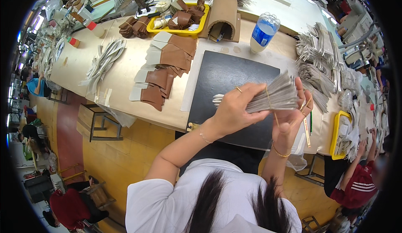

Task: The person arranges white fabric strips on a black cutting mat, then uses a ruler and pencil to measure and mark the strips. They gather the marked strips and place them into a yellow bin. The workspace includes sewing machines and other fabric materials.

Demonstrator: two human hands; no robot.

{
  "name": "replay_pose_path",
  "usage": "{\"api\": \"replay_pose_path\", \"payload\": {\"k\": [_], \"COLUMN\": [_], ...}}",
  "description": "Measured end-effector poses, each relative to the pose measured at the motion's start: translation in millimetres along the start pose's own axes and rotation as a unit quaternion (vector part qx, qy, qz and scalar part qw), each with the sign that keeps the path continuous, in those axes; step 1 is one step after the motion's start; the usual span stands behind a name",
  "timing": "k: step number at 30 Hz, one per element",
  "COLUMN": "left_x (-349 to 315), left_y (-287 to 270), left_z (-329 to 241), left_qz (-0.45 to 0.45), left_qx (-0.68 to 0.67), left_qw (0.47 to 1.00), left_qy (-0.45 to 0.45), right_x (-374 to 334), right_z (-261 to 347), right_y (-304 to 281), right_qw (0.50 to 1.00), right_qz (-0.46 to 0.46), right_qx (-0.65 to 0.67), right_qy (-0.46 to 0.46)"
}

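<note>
My left hand is closed round a fanned bundle of thin grey strips, held above a black board. A thin tan rubber band runs across the bundle. At the bundle's right end is my right hand, its fingers curled, with a stretch of the rubber band hooked on them. The palm side faces up and part of the fingers sits behind the strips. A few pale strips show on the board beside my left hand.
Brown and grey leather pieces lie left of the board. Behind are a yellow tray, a brown arched holder and a plastic bottle. Grey strip bundles pile up at right. A co-worker in red sits at right.
</note>
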State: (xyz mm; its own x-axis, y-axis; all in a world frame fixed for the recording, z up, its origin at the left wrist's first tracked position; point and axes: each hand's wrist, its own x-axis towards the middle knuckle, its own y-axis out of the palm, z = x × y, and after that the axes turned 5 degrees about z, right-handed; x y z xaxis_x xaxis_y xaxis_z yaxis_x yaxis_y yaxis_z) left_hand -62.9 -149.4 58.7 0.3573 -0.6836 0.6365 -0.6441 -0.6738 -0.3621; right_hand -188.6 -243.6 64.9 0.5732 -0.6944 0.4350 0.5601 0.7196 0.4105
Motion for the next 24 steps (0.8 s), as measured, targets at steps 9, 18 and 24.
{"api": "replay_pose_path", "payload": {"k": [9, 18, 24], "left_x": [-21, -34, -14], "left_y": [-14, 14, 23], "left_z": [5, 2, 3], "left_qz": [0.25, 0.105, 0.121], "left_qx": [0.023, -0.222, -0.271], "left_qw": [0.968, 0.941, 0.936], "left_qy": [-0.017, -0.231, -0.19], "right_x": [-11, -33, -18], "right_z": [6, -9, 27], "right_y": [-51, -38, -42], "right_qw": [0.933, 0.947, 0.945], "right_qz": [0.202, 0.179, 0.151], "right_qx": [-0.255, -0.061, -0.208], "right_qy": [0.152, 0.26, 0.2]}}
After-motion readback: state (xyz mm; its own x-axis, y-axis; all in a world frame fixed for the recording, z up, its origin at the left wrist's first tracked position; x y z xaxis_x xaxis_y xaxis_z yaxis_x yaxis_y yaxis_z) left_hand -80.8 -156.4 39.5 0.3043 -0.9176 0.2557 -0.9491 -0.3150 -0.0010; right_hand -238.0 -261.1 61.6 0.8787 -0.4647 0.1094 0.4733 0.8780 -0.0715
